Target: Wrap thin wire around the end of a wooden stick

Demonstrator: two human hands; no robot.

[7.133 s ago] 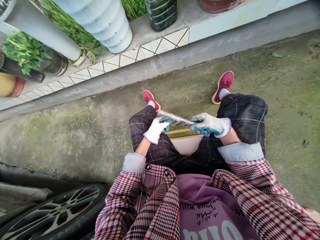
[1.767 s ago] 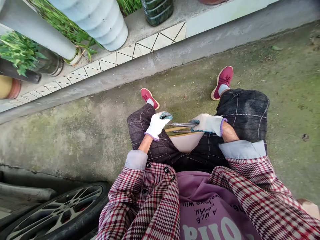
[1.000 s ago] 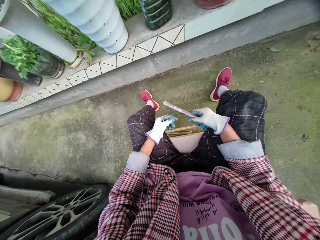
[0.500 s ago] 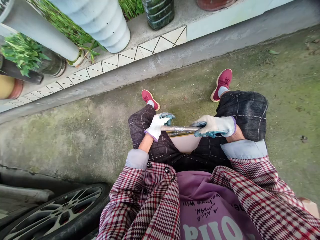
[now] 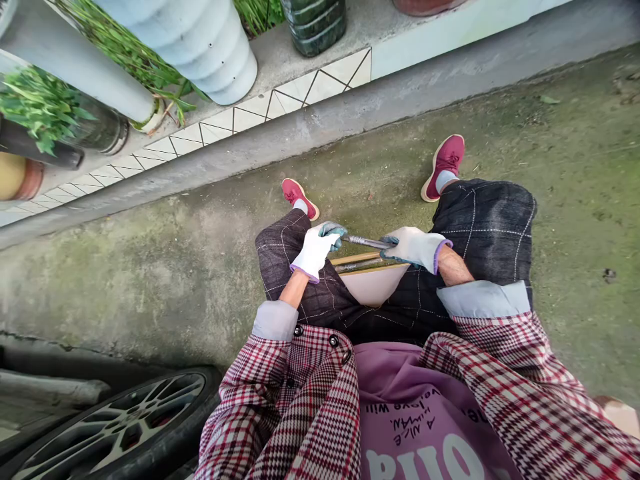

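A silvery metal rod, with what looks like thin wire wound round part of it, spans the gap between my gloved hands above my lap. My right hand, in a white and teal glove, is closed around its right end. At the other end, my left hand has its fingers curled and pressed together on the rod's left end. Below the rod, between my thighs, shows a pale panel with yellowish edges. A second greyish bar lies along it, partly hidden by my legs.
A low tiled ledge runs across the front, bearing a white ribbed container, a dark ribbed bottle and potted plants. A car wheel stands close at lower left. Mossy concrete surrounds my feet.
The rod has lifted away from the pale panel and tilted, its left end now higher. My right hand has shifted slightly left; my left fingers have closed over the rod's left end.
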